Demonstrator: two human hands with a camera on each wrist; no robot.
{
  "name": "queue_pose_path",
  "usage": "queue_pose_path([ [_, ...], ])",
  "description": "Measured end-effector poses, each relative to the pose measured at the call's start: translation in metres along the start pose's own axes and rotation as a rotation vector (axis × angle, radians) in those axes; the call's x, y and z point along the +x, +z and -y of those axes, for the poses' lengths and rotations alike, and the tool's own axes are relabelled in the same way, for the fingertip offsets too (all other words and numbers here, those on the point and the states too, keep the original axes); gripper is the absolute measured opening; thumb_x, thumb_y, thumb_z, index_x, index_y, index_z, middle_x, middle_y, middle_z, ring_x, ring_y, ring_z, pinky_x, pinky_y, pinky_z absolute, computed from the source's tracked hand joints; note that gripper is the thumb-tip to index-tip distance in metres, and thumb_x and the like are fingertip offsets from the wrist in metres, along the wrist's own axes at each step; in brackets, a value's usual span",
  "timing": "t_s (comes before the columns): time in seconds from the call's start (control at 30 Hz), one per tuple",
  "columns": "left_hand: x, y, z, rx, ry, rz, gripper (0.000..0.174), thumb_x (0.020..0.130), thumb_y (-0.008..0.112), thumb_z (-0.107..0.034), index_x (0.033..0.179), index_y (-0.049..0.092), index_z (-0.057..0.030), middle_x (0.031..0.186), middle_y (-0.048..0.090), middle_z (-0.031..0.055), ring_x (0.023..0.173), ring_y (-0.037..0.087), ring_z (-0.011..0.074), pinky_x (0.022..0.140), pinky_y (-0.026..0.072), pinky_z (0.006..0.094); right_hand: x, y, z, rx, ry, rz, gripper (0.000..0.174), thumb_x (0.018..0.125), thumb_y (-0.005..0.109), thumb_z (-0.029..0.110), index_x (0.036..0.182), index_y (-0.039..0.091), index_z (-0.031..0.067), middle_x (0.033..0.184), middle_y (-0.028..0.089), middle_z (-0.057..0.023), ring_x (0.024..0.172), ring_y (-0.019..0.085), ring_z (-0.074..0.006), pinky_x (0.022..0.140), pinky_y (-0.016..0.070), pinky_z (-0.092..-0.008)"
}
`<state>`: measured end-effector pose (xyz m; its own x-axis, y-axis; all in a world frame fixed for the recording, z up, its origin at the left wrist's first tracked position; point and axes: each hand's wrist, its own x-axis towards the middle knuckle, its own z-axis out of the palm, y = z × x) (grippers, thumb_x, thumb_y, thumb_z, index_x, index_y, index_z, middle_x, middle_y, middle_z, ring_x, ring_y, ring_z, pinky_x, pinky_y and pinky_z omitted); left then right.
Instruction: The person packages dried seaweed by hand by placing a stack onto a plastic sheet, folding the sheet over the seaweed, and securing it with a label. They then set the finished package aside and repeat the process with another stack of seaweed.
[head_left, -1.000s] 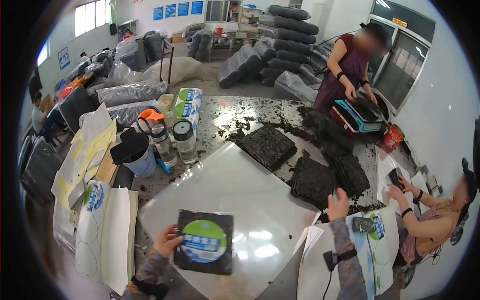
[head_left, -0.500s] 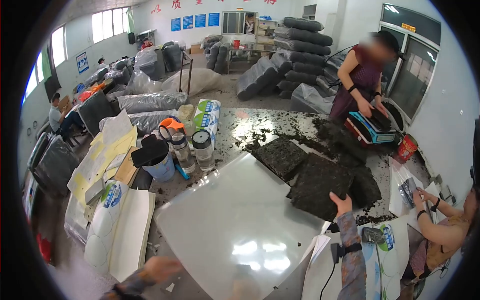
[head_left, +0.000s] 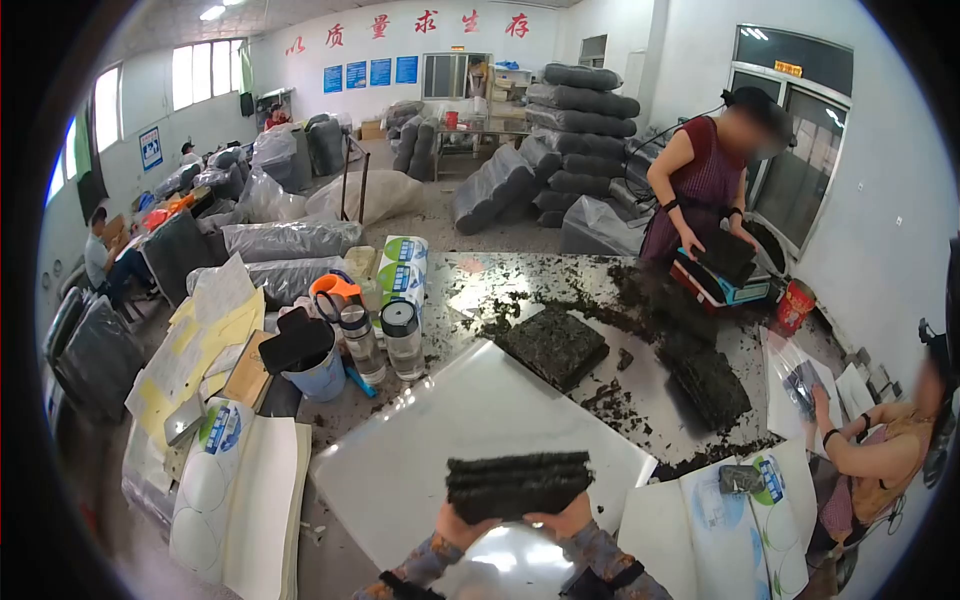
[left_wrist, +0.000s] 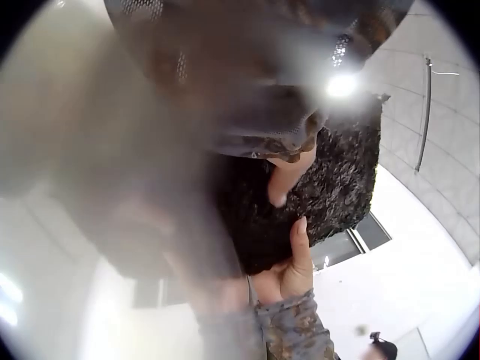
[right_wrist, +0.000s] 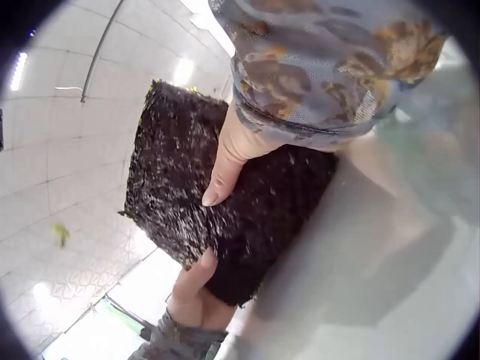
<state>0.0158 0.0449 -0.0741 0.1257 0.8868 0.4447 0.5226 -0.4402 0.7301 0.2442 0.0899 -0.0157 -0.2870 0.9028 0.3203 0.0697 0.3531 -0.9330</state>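
A: Grip status?
B: On my feed, L hand (head_left: 465, 528) + R hand (head_left: 565, 518) both gripping the dark sheet stack (head_left: 518, 485), 1 per side, thumbs on its broad face.
A: Stack loc?
B: Held up over nr part of shiny white sheet (head_left: 400, 450); can't tell if touching. I see 2nd dark stack (head_left: 555, 345) flat on tbl (head_left: 470, 285), far side.

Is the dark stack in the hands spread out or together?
Together: the dark stack is one compact block between the left hand and right hand, a thumb of each on its broad face.
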Motion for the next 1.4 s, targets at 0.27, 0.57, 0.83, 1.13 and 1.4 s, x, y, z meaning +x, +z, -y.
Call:
queue_pose_path([
  [0.27, 0.022, -0.033, -0.05, -0.081, -0.669, -0.043, 0.085, 0.068, 0.084, -0.044, 0.125, 0.043, 0.0047, 0.112, 0.059, 0.0215, 0.105, 0.06, 0.0307, 0.088, 0.0489, 0.0384, -0.002, 0.014, 0.001, -0.19, 0.373, -0.14, 0.074, 0.073, 0.081, 0.039, 0.119, 0.046, -0.0068, 0.103, 0.064, -0.0243, 0.094, 0.065, -0.033, 0.082, 0.0523, -0.0393],
  [0.57, 0.043, 0.007, -0.03, 0.421, -0.007, 0.019, 0.032, 0.086, 0.056, -0.006, 0.118, 0.06, -0.0016, 0.125, 0.057, 0.0099, 0.12, 0.051, 0.029, 0.098, 0.0431, 0.0398, 0.004, -0.002, 0.007, -0.848, 0.269, 0.113, 0.055, 0.082, 0.067, 0.043, 0.103, 0.056, -0.006, 0.097, 0.064, -0.0237, 0.093, 0.062, -0.0388, 0.083, 0.0503, -0.043],
  [0.83, 0.038, 0.003, -0.03, 0.466, -0.015, 0.052, 0.035, 0.083, 0.052, -0.002, 0.117, 0.061, -0.003, 0.126, 0.057, 0.0098, 0.121, 0.052, 0.0269, 0.096, 0.0447, 0.038, -0.012, -0.164, -0.098, -1.362, 0.27, -0.272, 0.021, 0.088, 0.052, 0.019, 0.095, 0.063, 0.0024, 0.097, 0.065, -0.015, 0.097, 0.06, -0.0345, 0.091, 0.0446, -0.0432],
  [1.13, 0.035, -0.006, -0.039, 0.391, -0.041, 0.046, 0.043, 0.086, 0.064, -0.03, 0.119, 0.059, -0.0029, 0.125, 0.057, 0.0103, 0.123, 0.05, 0.0265, 0.097, 0.0439, 0.0391, -0.007, -0.134, -0.058, -1.121, 0.096, -0.489, 0.009, 0.072, 0.068, 0.019, 0.073, 0.068, 0.0094, 0.078, 0.067, -0.0076, 0.081, 0.064, -0.0263, 0.073, 0.0504, -0.0382],
  [1.4, 0.042, -0.032, -0.044, 0.18, -0.196, 0.289, 0.069, 0.084, 0.066, -0.049, 0.129, 0.049, 0.0006, 0.133, 0.052, 0.0154, 0.13, 0.044, 0.0321, 0.105, 0.0375, 0.0426, 0.055, 0.0, -0.017, -1.025, 0.079, -0.3, 0.028, 0.084, 0.063, 0.03, 0.1, 0.067, 0.0072, 0.11, 0.064, -0.0151, 0.106, 0.06, -0.0284, 0.09, 0.0463, -0.0394],
])
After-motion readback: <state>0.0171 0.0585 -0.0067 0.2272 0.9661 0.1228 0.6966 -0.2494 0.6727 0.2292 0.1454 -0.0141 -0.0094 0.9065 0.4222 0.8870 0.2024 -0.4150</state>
